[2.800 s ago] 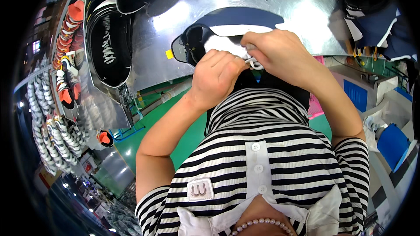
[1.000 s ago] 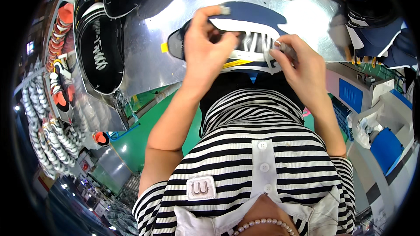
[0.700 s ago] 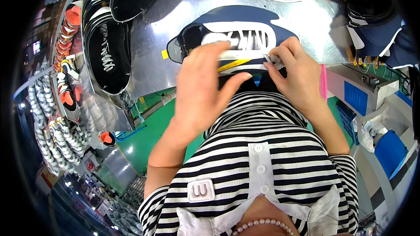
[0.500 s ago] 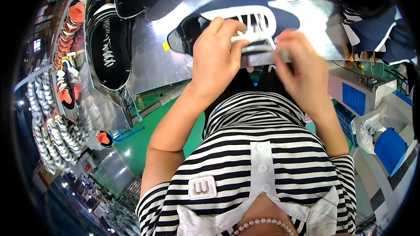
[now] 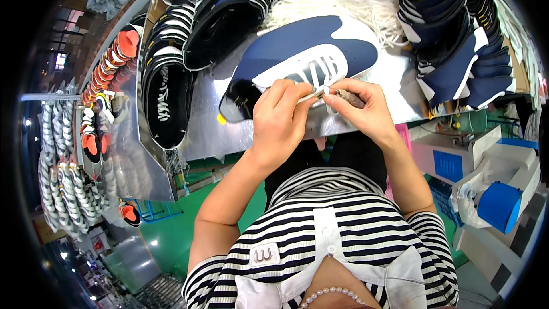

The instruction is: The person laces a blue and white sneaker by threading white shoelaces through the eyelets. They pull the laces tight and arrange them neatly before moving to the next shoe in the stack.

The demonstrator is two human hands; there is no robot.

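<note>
A shiny metal worktable [image 5: 394, 83] curves across the upper part of the view, its near edge just in front of the person's striped shirt [image 5: 337, 234]. Stacks of navy-and-white shoe uppers [image 5: 457, 40] crowd its far and right sides, and black uppers [image 5: 166, 94] with white lacing lie along the left. Behind the middle sits a heap of white shoelaces [image 5: 349, 3]. Further left, racks hold rows of orange-and-grey shoes [image 5: 94, 117].

Flat on the table, close to its near edge and directly ahead of the person, lies a navy shoe upper [image 5: 291, 48] with a white side panel, its lace area facing the hands. The left hand [image 5: 280, 117] rests on that edge of the upper, fingers curled and pinching a white lace end [image 5: 314, 94] at the eyelets. The right hand [image 5: 363, 106] is just beside it, nearly touching, fingers closed around a small dark tool [image 5: 350, 98] whose tip points towards the lace.
</note>
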